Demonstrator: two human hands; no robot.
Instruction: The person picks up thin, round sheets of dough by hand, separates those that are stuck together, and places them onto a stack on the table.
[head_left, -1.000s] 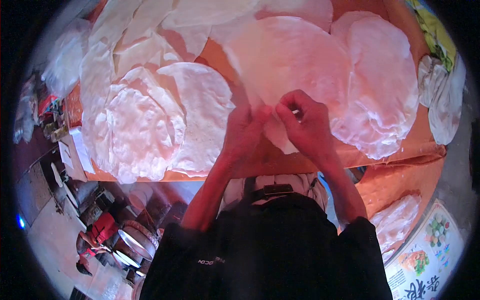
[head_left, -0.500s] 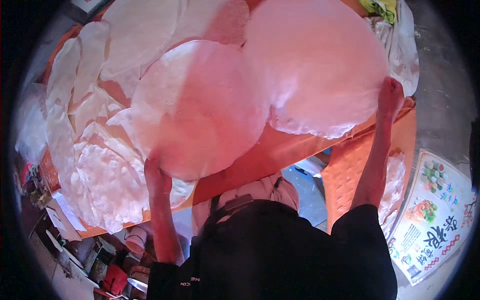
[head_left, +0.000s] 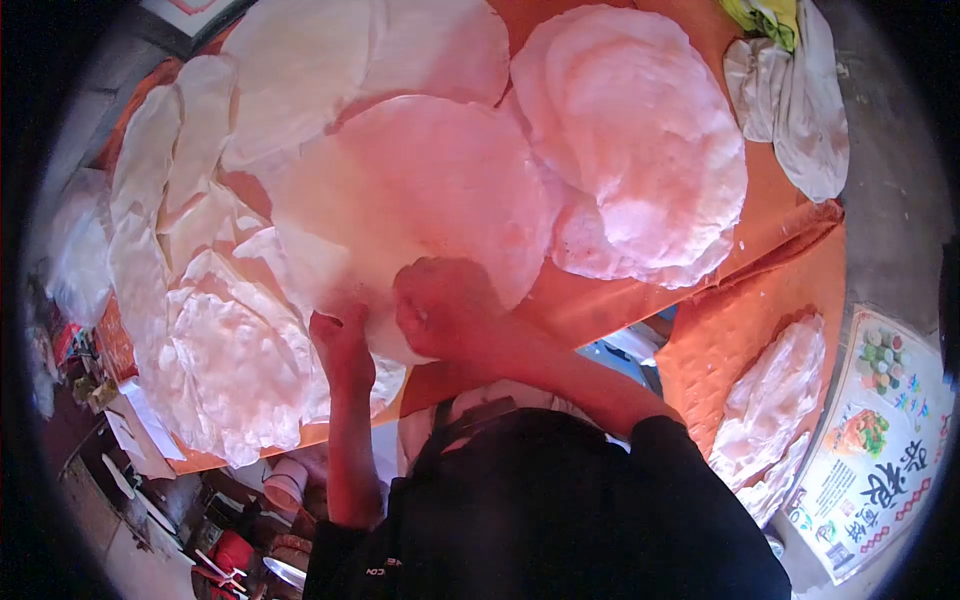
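Note:
A large, thin round pancake (head_left: 430, 180) lies on the orange-covered table in front of me. My left hand (head_left: 343, 340) is closed at its near edge, fingers pinched on the rim. Beside it, my right hand (head_left: 438, 308) is curled over the same near edge, the fingertips partly hidden beneath the knuckles. To the right rests a stack of pale pancakes (head_left: 650, 150) with uneven rims. Crumpled, folded pancake sheets (head_left: 235, 350) are spread to the left of my left hand.
More thin sheets (head_left: 300, 70) cover the back left. A white cloth (head_left: 800, 130) hangs at the far right corner. A folded pancake (head_left: 775, 390) lies on an orange quilted cover (head_left: 700, 380), near a printed bag (head_left: 870, 440). A pink cup (head_left: 286, 483) stands below the table's left edge.
My right hand has let go of the big pancake on the right, which now lies on the stack. It has swung left to the middle pancake, beside my left hand.

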